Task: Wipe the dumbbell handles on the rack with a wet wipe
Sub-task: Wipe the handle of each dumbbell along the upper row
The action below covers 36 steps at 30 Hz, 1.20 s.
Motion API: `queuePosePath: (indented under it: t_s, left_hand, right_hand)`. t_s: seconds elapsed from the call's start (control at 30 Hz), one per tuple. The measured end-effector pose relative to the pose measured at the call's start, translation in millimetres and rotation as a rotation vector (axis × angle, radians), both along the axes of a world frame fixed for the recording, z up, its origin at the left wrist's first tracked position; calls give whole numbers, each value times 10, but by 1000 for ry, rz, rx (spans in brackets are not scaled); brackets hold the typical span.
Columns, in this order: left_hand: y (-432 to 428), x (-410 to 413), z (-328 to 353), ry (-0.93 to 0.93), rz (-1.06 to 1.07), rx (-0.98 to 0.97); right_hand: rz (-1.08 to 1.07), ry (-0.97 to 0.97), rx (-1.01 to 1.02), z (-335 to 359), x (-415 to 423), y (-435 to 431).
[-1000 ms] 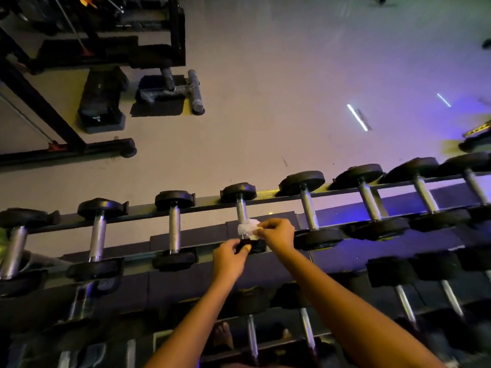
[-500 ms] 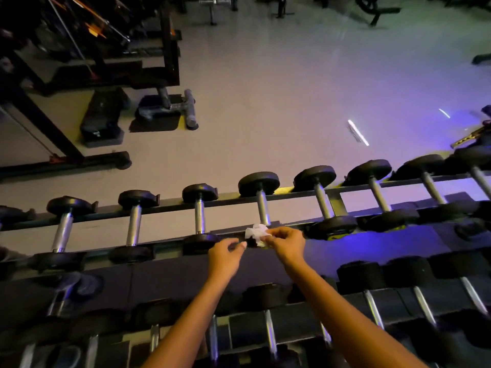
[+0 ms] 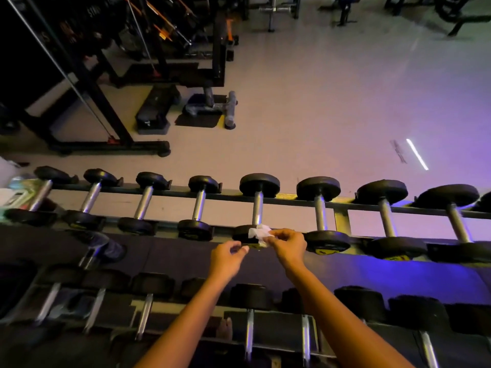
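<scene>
Several black dumbbells with chrome handles lie across the top tier of the rack [image 3: 342,219]. My right hand [image 3: 288,245] pinches a crumpled white wet wipe [image 3: 259,233] just above the near head of the middle dumbbell [image 3: 257,208], below its chrome handle. My left hand [image 3: 228,257] hovers beside it with fingers loosely curled, its fingertips close to the wipe; I cannot tell whether they touch it. Both forearms reach in from the bottom of the view.
A lower tier with more dumbbells [image 3: 249,314] runs under my arms. Beyond the rack lies grey gym floor [image 3: 318,102]. A black cable machine frame [image 3: 106,128] and a small bench [image 3: 154,112] stand at the back left.
The wipe has come off the chrome handle and is now held near the dumbbell's front head. The view has tilted up and shifted right along the rack.
</scene>
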<state>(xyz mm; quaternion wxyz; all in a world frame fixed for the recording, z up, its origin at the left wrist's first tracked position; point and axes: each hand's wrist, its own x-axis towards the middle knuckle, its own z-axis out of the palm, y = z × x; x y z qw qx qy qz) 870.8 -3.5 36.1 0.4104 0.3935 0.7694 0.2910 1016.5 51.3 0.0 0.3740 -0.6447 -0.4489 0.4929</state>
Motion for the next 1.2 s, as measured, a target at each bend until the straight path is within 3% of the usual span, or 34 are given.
queuePosePath:
  t_s: [0.47,0.87,1.2]
  left_hand:
    - [540,-174,-90,-8,-169,-22]
    - [916,-469,-339,75,-374,-78]
    - [975,-395,-362,103,-291,-146]
  right_hand:
    - [-29,-36,10,12,-163,534]
    - [116,-396,-130,-235,-459,788]
    - [134,-415,-21,-280,-572,1293]
